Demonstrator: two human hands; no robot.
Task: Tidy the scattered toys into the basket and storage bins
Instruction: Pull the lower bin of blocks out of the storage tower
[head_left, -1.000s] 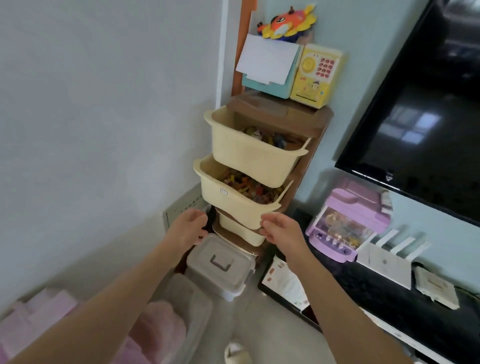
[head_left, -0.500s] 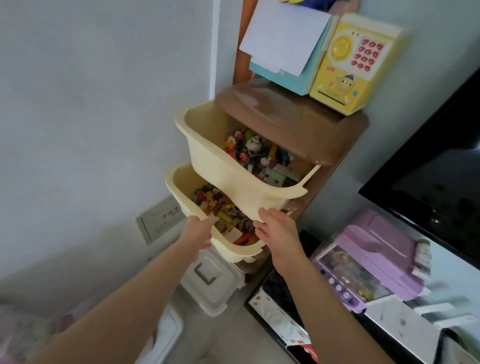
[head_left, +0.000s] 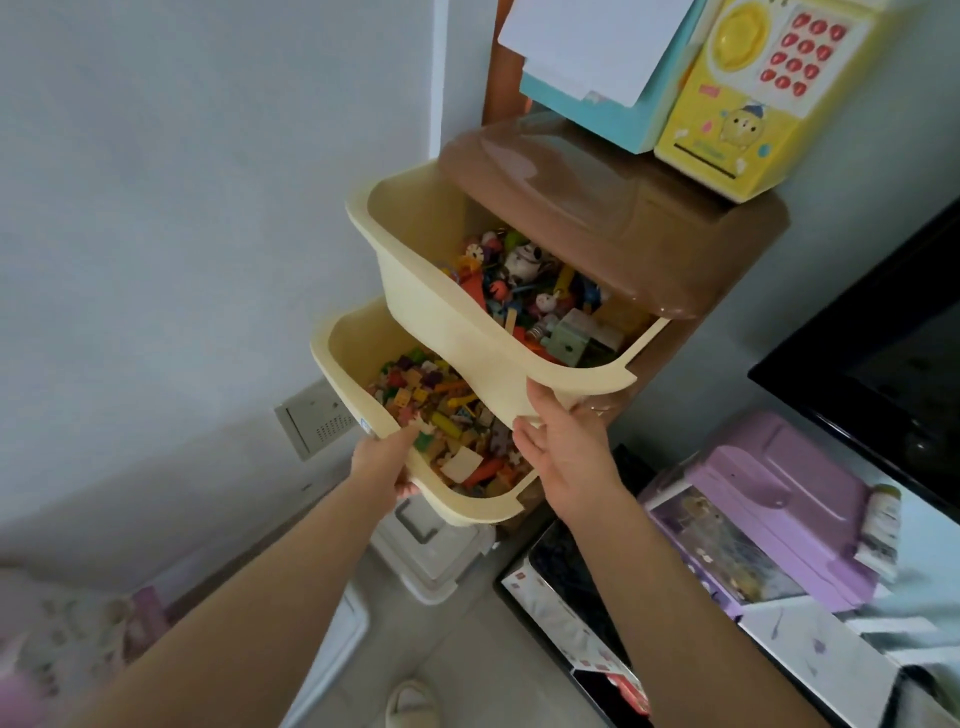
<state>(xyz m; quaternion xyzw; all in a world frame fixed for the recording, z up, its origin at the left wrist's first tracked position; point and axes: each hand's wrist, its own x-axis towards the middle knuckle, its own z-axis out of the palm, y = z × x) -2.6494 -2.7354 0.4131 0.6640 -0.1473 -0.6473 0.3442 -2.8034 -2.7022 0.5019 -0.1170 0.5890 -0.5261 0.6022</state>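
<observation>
Bin cream, brimming colourful bricks.

A single head-worn view is aimed steeply down and forward, close over both outstretched arms, bins just beyond the hands.

Two bins are stacked in a rack against the wall: the upper bin is set above and behind the lower bin. Small toys are held in the upper bin, and small blocks in the lower. On the rack top a toy safe is stood, with a boxed item just to its left. Below the lower bin a lidded box is placed on the floor. To the right, a toy machine is set before a screen.
</observation>
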